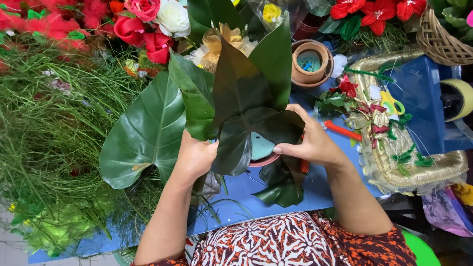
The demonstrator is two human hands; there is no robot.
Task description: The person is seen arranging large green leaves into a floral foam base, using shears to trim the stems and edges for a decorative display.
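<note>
Together our left hand (194,157) and right hand (310,143) close their grip around broad dark green leaves (246,106) ringing a small reddish clay pot (263,158) over the blue worktop (256,194); a slack grip could let leaves slip free.
</note>
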